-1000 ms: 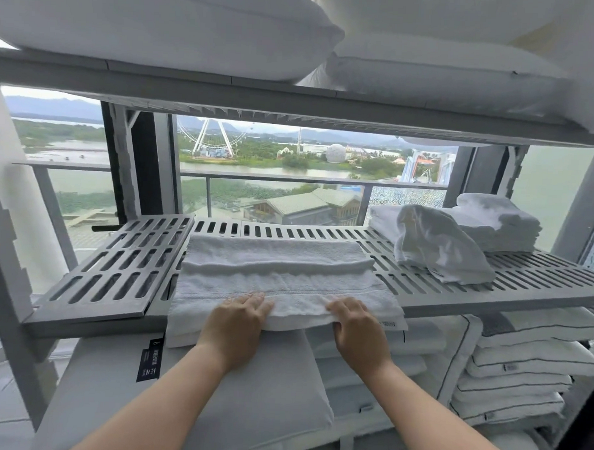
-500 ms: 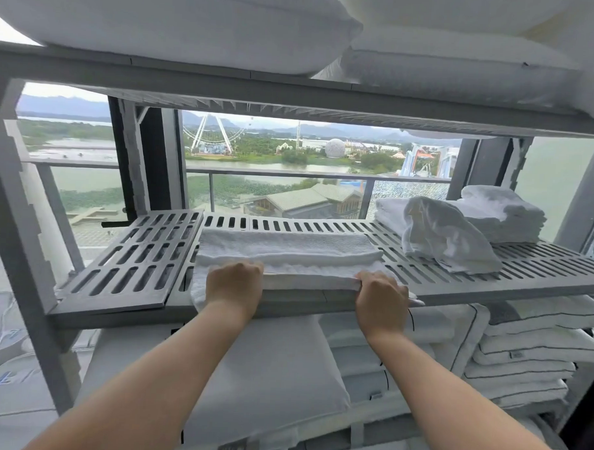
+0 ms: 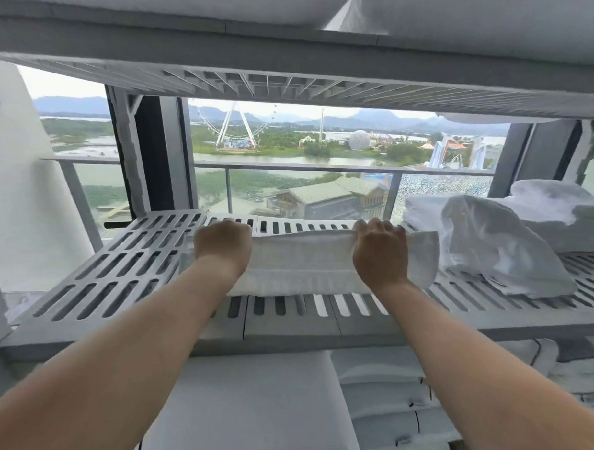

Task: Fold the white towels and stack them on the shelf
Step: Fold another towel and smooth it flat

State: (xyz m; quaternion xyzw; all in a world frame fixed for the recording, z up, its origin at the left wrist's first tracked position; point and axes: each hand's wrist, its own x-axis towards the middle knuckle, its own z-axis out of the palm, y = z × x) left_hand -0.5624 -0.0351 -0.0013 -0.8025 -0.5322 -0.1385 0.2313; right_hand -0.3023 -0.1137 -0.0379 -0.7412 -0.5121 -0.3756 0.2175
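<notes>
Presently I record the slatted shelf [image 3: 118,276] under the grip serving as work surface, the loose towel heap [image 3: 490,251] just right of it, evidently awaiting folding, and the white towel [image 3: 304,262] gripped along its far edge by curled left hand [image 3: 222,244] and right hand [image 3: 380,254], apparently mid-fold.

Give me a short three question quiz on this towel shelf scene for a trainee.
1. True or false: the left hand and right hand both grip the folded towel on the shelf.
2. The crumpled towel lies: A) left of the hands, B) right of the hands, C) below the shelf.
3. Fill in: on the level below the shelf lies a white ____.
Key: 1 true; 2 B; 3 pillow.
</notes>
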